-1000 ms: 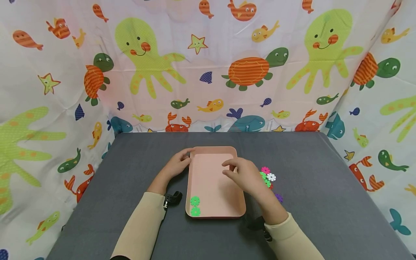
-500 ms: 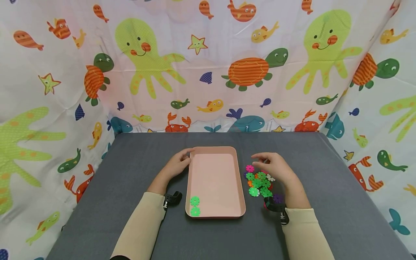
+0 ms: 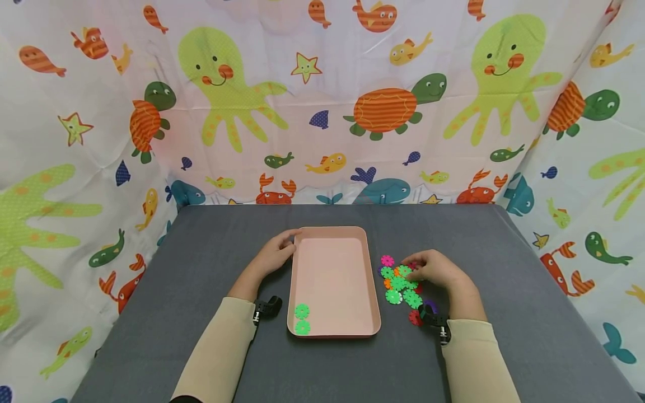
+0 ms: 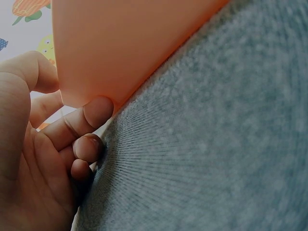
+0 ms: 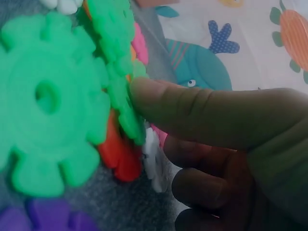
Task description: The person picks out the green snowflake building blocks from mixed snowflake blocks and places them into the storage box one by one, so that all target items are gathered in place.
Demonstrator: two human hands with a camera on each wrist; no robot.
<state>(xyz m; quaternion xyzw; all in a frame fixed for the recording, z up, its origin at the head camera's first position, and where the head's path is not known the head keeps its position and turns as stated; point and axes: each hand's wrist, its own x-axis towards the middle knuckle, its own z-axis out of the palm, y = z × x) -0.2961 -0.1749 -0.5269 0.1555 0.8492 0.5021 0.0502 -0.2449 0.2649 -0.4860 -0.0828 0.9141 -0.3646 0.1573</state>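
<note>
Flower-shaped discs point(image 3: 398, 284) heaped on table point(image 3: 529, 336); right hand point(image 3: 439, 273) touches them (pinching: cannot tell). Left hand point(image 3: 274, 253) grips tray point(image 3: 335, 280) edge.

Lettering, labels, numbers — none legible

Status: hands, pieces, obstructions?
Left hand holding tray, far left corner. Right hand touching piled pieces, grip unclear. Two green pieces in tray. Possible snag: pile overlaps.

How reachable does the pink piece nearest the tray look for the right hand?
Probably yes: the right hand is close by, its thumb apparently against a green piece, and nothing seems to cover the pink piece.
</note>
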